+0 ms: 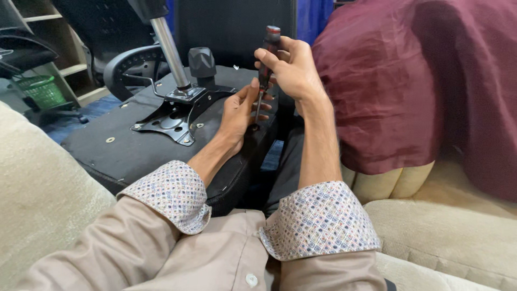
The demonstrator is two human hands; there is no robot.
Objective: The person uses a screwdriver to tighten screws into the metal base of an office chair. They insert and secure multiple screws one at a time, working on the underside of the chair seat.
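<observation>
The right hand [291,67] grips a black-and-red-handled screwdriver [265,64] upright; the left hand [239,113] pinches its thin metal shaft against the upturned black chair seat [124,145].

A furniture workshop or storeroom: office chairs [124,59], wooden shelving [48,32], and a cushioned sofa [447,231] crowd together.

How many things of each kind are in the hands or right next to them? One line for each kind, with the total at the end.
Screwdriver, in the right hand: 1
Upturned black chair seat, under the left hand: 1
Black metal mounting plate: 1
Silver gas-lift column: 1
Black knob: 1
Total: 5
</observation>
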